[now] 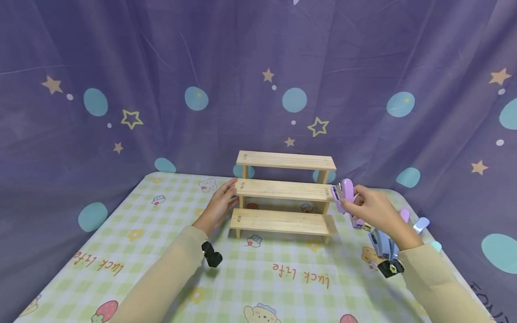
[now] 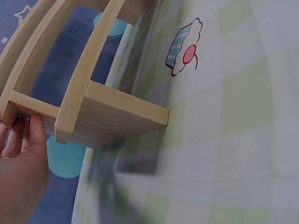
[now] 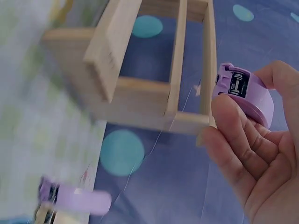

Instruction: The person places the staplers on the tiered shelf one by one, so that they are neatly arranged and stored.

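Note:
A three-tier wooden shelf (image 1: pixel 282 190) stands at the back of the table. My left hand (image 1: pixel 219 208) touches the left end of its middle tier, and the left wrist view shows fingertips (image 2: pixel 36 122) against the side board. Held by my right hand (image 1: pixel 373 210) is a purple stapler (image 1: pixel 346 194), just off the right end of the middle tier. In the right wrist view the thumb and fingers pinch this stapler (image 3: pixel 250 93) by its sides. Below the right hand lies another purple stapler (image 3: pixel 77 199).
Beneath and beside the right forearm are several more staplers, including a blue one (image 1: pixel 383 244) and a light blue one (image 1: pixel 421 224). A patterned tablecloth (image 1: pixel 161 255) covers the table. Behind it hangs a purple curtain (image 1: pixel 242 54).

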The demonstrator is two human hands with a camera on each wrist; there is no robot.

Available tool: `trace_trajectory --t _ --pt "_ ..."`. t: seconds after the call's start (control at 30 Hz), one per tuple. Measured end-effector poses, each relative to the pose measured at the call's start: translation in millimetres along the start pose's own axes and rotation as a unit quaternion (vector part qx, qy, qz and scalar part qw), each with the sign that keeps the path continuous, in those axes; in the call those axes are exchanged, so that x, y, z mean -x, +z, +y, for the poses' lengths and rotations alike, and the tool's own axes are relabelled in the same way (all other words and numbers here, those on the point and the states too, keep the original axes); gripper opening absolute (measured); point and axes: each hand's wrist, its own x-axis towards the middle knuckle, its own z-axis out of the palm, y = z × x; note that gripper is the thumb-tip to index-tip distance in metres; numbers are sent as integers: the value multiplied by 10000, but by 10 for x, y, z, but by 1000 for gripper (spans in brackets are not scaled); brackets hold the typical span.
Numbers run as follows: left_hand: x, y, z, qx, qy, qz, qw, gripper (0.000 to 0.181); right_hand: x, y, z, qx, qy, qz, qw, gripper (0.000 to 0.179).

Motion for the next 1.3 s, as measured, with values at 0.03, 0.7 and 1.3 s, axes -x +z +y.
trace_trajectory --t 0.03,0.7,1.3 --pt "2 -1 1 -10 7 8 10000 52 -35 19 -29 -84 -30 -11 10000 31" --pt "55 11 -39 -130 164 58 9998 52 -844 524 -683 -1365 -496 -34 9894 29" --pt "16 3 -56 -327 241 67 9992 52 -1561 759 -1157 -1587 -434 425 9855 33"
